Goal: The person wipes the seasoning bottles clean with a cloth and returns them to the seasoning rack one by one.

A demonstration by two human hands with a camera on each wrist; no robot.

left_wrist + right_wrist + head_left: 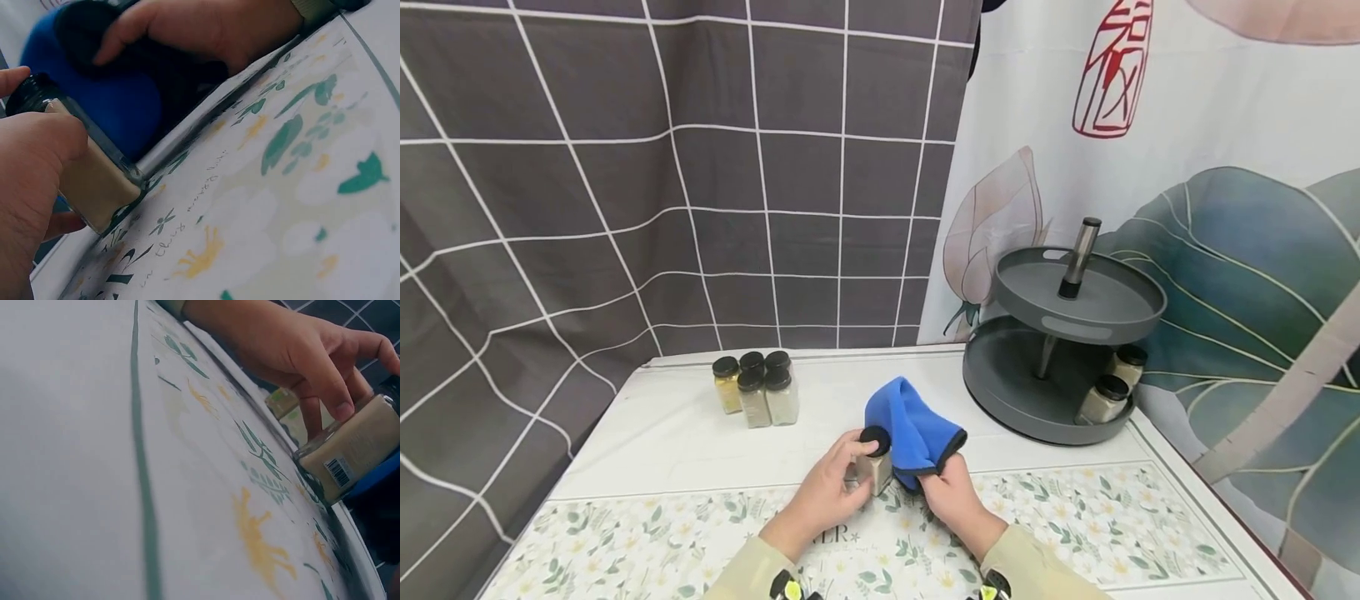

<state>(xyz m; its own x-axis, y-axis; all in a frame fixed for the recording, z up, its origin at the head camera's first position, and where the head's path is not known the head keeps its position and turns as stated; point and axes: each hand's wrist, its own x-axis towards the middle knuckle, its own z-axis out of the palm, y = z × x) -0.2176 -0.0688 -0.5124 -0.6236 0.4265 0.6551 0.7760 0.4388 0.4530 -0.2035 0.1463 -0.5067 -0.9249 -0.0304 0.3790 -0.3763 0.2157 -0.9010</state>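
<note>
a square glass jar (880, 473) with pale contents and a black lid (875, 439) was in front of the person, over the rear edge of the flowered runner (647, 546); whether its base touched down could not be told. a barcode showed on one side in the right wrist view.

the left hand (829, 493) came in from the lower left, its forearm angled forward and inward. its grip was closed around the jar, the thumb pressed to the glass and the index finger reaching up to the lid.

just beside the jar, a blue cloth (910, 425) with black edging stood up in folds. the right hand (953, 493), angled inward from the lower right, had its grip bunched on the cloth's lower edge, some fingers hidden by the fabric.

beige sleeves (1037, 567) covered both forearms. farther back on the white table (647, 433), to the left, five black-lidded jars (763, 393) stood close together. to the right was a dark grey two-tier stand (1015, 396), with two more jars (1103, 406) on the right of its lower tray. a gridded grey curtain (797, 183) and a leaf-printed white curtain (1022, 92) hung behind.
</note>
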